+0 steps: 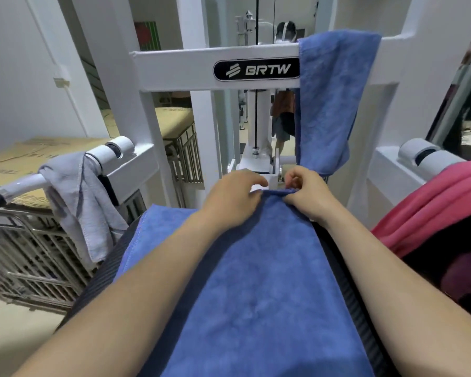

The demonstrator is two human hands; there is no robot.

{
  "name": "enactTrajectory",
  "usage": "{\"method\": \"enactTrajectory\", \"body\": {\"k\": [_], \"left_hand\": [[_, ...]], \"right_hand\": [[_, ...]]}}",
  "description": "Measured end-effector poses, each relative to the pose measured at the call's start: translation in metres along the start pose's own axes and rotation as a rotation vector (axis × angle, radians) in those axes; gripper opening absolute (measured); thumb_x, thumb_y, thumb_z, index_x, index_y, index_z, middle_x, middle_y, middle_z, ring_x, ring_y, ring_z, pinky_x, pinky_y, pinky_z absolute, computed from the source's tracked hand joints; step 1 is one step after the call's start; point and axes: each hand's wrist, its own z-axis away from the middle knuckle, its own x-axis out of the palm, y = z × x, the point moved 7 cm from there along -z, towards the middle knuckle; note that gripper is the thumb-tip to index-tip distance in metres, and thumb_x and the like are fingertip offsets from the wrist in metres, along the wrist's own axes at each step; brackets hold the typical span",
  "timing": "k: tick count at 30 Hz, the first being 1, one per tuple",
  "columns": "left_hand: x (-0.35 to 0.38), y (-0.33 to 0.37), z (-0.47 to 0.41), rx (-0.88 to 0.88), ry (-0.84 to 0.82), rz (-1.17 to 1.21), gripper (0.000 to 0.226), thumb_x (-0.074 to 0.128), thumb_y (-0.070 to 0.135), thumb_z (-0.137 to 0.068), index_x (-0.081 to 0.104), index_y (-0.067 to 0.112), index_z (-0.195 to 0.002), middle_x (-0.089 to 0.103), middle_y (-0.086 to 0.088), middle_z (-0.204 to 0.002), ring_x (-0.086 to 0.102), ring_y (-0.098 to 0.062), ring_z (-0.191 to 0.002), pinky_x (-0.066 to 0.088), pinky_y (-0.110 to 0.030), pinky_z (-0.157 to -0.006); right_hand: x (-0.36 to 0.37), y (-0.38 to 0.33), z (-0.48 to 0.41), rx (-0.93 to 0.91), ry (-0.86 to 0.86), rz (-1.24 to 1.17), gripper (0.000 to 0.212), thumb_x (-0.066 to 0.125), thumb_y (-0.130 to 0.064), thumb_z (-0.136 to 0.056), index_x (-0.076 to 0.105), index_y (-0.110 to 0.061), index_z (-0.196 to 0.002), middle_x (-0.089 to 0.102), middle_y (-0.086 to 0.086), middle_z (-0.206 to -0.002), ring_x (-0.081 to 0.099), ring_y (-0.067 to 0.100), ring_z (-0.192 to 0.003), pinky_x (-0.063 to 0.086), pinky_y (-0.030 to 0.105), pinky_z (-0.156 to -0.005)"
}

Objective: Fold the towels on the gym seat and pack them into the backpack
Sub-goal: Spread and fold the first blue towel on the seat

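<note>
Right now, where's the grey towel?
Head view, left side: the grey towel hangs over the machine's handle bar, left of the blue towel spread on the seat.

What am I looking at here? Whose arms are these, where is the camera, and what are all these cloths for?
There is no robot here. These are a person's bare arms, seen from a single camera worn on their head, looking forward and down. The left hand and right hand both pinch the far edge of a blue towel, which is spread along the black padded seat of a white gym machine labelled BRTW. It looks as if they are about to start a fold. A second blue towel hangs over the machine's crossbar. A grey towel is draped over the handle on the left. A pink cloth lies at the right on something dark that I cannot identify.
</note>
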Motion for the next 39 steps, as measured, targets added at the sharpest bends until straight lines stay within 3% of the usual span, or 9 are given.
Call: {"method": "enactTrajectory", "body": {"k": [4,9,15,19,22,25,32,35,39], "left_hand": [[0.033,0.021,-0.016,0.027,0.003,-0.001,0.013,0.060,0.025,-0.088,0.071,0.020,-0.092,0.068,0.001,-0.094,0.058,-0.019,-0.093,0.045,-0.035,-0.079],[0.030,0.023,-0.014,0.003,0.095,0.131,0.008,0.065,0.022,-0.082,0.071,0.018,-0.078,0.068,0.003,-0.081,0.058,-0.016,-0.081,0.045,-0.032,-0.075],[0.040,0.006,-0.025,-0.376,-0.017,0.393,0.031,0.066,0.035,-0.083,0.065,0.020,-0.056,0.051,0.010,-0.044,0.041,-0.004,-0.046,0.033,-0.023,-0.054],[0.039,0.008,-0.030,-0.429,-0.037,0.296,0.048,0.073,0.048,-0.072,0.067,0.000,-0.066,0.058,-0.008,-0.057,0.047,-0.017,-0.056,0.038,-0.032,-0.056],[0.040,0.011,-0.032,-0.449,-0.071,0.308,0.031,0.077,0.040,-0.071,0.074,0.010,-0.072,0.071,-0.006,-0.073,0.059,-0.019,-0.068,0.050,-0.034,-0.067],[0.044,0.011,-0.031,-0.489,-0.088,0.385,0.020,0.081,0.032,-0.070,0.069,0.017,-0.066,0.065,0.002,-0.065,0.055,-0.014,-0.065,0.047,-0.028,-0.065],[0.045,0.005,-0.023,-0.524,-0.088,0.610,0.021,0.077,0.003,-0.073,0.061,0.017,-0.075,0.068,-0.008,-0.073,0.061,-0.018,-0.064,0.049,-0.024,-0.063],[0.045,0.005,-0.023,-0.514,-0.087,0.544,0.008,0.070,0.015,-0.082,0.065,0.014,-0.076,0.071,-0.009,-0.069,0.066,-0.017,-0.060,0.052,-0.026,-0.066],[0.045,0.010,-0.025,-0.491,-0.105,0.501,0.034,0.078,0.042,-0.076,0.069,0.010,-0.079,0.072,-0.005,-0.066,0.063,-0.012,-0.058,0.050,-0.024,-0.061]], "right_hand": [[-0.005,0.010,0.003,0.017,0.086,-0.244,0.037,0.067,0.013,-0.071,0.051,-0.018,-0.082,0.054,0.006,-0.076,0.049,0.010,-0.062,0.041,0.009,-0.055],[-0.008,0.009,0.002,-0.056,0.137,-0.170,0.039,0.068,0.006,-0.071,0.043,-0.023,-0.079,0.048,-0.003,-0.068,0.040,0.009,-0.057,0.038,0.018,-0.057],[-0.010,0.003,0.007,-0.126,0.211,-0.098,0.035,0.067,0.004,-0.069,0.041,-0.017,-0.079,0.040,-0.008,-0.059,0.035,0.009,-0.054,0.032,0.015,-0.050],[-0.010,-0.001,0.008,-0.185,0.275,-0.023,0.031,0.061,0.009,-0.066,0.043,-0.014,-0.077,0.039,-0.008,-0.057,0.034,0.011,-0.053,0.030,0.019,-0.050],[-0.009,0.001,0.007,-0.167,0.271,0.046,0.030,0.059,0.008,-0.067,0.047,-0.015,-0.082,0.043,-0.006,-0.060,0.039,0.012,-0.056,0.035,0.025,-0.053],[-0.004,0.008,0.004,-0.094,0.190,0.047,0.028,0.061,0.005,-0.070,0.051,-0.016,-0.086,0.052,-0.004,-0.065,0.045,0.012,-0.059,0.039,0.022,-0.057],[-0.005,0.031,0.002,0.169,-0.012,-0.444,0.041,0.064,0.020,-0.064,0.061,-0.015,-0.087,0.063,0.014,-0.083,0.060,0.022,-0.076,0.055,0.037,-0.078],[-0.007,0.030,0.003,0.178,0.029,-0.473,0.041,0.065,0.021,-0.066,0.063,-0.015,-0.084,0.066,0.017,-0.084,0.063,0.023,-0.077,0.056,0.038,-0.082],[-0.007,0.024,0.005,0.139,0.064,-0.439,0.039,0.058,0.023,-0.067,0.060,-0.012,-0.084,0.069,0.013,-0.076,0.066,0.021,-0.070,0.057,0.038,-0.078]]}}
